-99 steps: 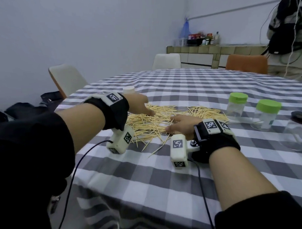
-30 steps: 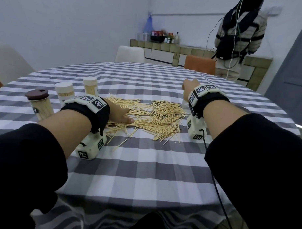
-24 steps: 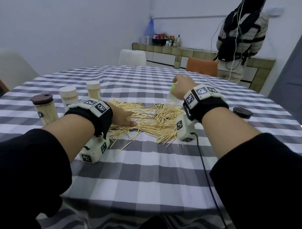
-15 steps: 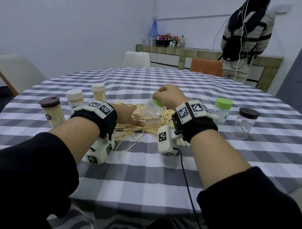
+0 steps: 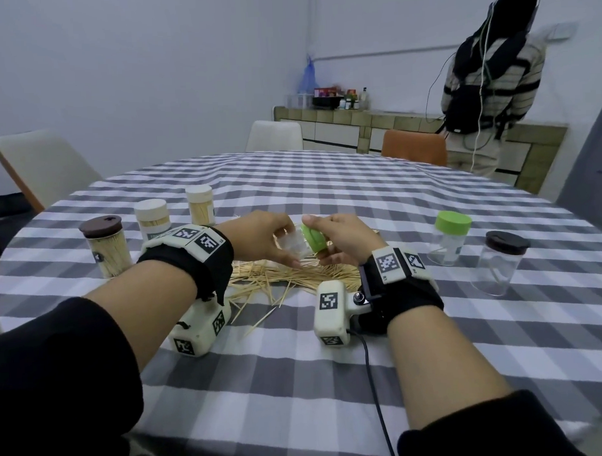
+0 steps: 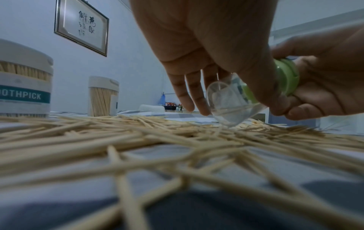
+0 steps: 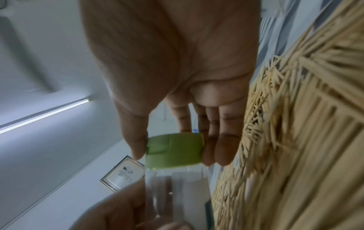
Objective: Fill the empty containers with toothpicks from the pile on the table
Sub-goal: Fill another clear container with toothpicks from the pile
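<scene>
Jar (image 5: 293, 245) newly two-handed (contents unclear)

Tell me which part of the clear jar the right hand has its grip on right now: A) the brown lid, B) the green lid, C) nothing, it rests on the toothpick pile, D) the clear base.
B: the right hand pinches the green lid between thumb and fingers, while the left hand holds the clear jar by its body, tilted over the toothpick pile.

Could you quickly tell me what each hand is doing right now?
Left hand: grips the clear jar.
Right hand: grips the jar's green lid.
</scene>
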